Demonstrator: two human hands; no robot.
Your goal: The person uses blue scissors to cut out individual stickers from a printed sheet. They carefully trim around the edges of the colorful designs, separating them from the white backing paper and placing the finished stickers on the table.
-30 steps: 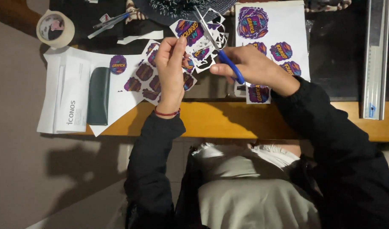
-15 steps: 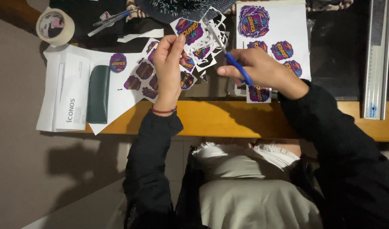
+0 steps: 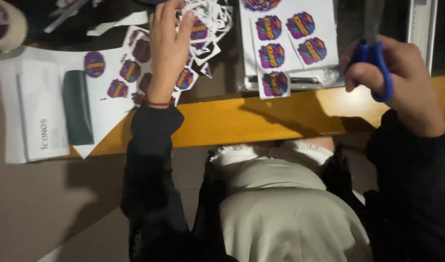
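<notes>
Left hand (image 3: 168,53) pinches a cut-up sticker sheet (image 3: 203,24) between thumb and fingers, lifted over the bench's far side. Right hand (image 3: 402,80) closed around blue-handled scissors (image 3: 375,68), fingers through the loops, held above the bench's near edge at right; blades mostly out of view. Loose round stickers (image 3: 127,73) lie left of the wrist. An uncut sticker sheet (image 3: 290,39) lies between the hands.

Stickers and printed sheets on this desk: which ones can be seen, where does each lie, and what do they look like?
Sticker sheet: top middle, white with round purple stickers.
Cut-up sheet: under the left hand, ragged white, purple stickers.
Loose stickers: left of that hand, round, purple and orange.
White booklet: far left, rectangular.
Tape roll: top-left corner, beige.
Right hand: holds blue-handled scissors.
</notes>
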